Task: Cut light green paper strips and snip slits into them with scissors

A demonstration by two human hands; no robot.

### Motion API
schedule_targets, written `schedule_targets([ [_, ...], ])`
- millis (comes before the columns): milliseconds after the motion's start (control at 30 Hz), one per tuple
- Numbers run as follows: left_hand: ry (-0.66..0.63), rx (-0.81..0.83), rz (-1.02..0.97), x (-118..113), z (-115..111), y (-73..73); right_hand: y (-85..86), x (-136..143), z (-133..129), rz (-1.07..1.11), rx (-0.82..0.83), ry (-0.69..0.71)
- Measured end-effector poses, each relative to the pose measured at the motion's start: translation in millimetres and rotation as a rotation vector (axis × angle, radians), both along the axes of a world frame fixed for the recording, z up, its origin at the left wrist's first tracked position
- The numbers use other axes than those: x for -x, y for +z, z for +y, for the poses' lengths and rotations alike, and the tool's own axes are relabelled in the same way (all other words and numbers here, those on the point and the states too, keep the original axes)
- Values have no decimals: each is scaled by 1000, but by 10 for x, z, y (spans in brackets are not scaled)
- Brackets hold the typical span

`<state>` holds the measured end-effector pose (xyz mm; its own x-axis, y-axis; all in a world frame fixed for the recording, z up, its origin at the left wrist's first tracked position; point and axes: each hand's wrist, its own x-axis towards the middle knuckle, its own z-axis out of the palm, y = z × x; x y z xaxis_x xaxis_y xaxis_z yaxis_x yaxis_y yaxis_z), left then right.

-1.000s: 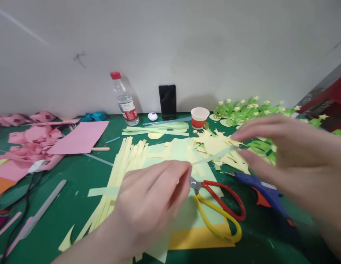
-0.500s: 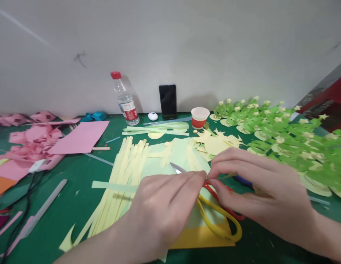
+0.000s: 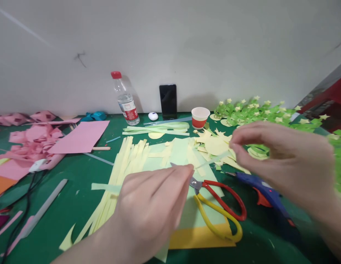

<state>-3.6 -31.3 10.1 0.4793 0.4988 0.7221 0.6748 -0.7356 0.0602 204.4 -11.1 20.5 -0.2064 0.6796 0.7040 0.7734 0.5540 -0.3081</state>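
Note:
My left hand (image 3: pixel 155 205) is closed in a pinch, low over the stacked paper sheets. A narrow pale green paper strip (image 3: pixel 214 158) runs from its fingertips up to my right hand (image 3: pixel 283 157), where thumb and forefinger pinch the other end. Under and beside my left hand lie scissors (image 3: pixel 196 184) with one red and one yellow handle loop, their blades partly covered. Another pale strip (image 3: pixel 104 187) pokes out to the left of my left hand. Below my right hand rests a blue glue gun (image 3: pixel 265 192), with an orange-red trigger.
Cut yellow strips (image 3: pixel 123 165) lie left of the sheets, yellow scraps (image 3: pixel 214 143) behind. Along the wall stand a water bottle (image 3: pixel 127 106), a phone (image 3: pixel 168 102) and a paper cup (image 3: pixel 200 118). Green paper pieces with stars (image 3: pixel 269 110) fill the right; pink paper (image 3: pixel 82 137) lies left.
My right hand has moved right and up, away from my left hand, and the strip now shows between them. My left hand has shifted slightly left. The scissors' pivot and the glue gun are uncovered.

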Motion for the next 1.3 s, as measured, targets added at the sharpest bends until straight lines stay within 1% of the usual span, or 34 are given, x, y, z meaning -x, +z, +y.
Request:
schedule_targets([
  [67, 2, -11, -9, 13, -2, 0, -1, -48, 31, 38, -36, -44],
  [133, -18, -14, -4, 12, 12, -7, 0, -63, 15, 41, -25, -31],
  [200, -58, -9, 7, -3, 40, -21, -2, -35, -43, -34, -25, 61],
  [267, -91, -5, 11, -22, 68, -37, -11, 23, -113, -118, -64, 169],
  [333, -108, -7, 2, -35, 84, -52, -27, 90, -163, -155, -97, 225],
  [467, -142, -4, -8, -35, 89, -66, -63, 184, -175, -151, -117, 229],
  [633, -226, 37, -16, -53, 100, -58, -129, 239, -166, -161, -152, 225],
  [833, -201, 64, -22, -102, 105, -47, -162, 260, -195, -187, -142, 174],
  [1100, -174, 111, -38, -87, 115, -53, -152, 254, -188, -205, -149, 189],
  [1300, -95, 203, -91, -45, 146, -1, -120, 241, -191, -238, -170, 155],
])
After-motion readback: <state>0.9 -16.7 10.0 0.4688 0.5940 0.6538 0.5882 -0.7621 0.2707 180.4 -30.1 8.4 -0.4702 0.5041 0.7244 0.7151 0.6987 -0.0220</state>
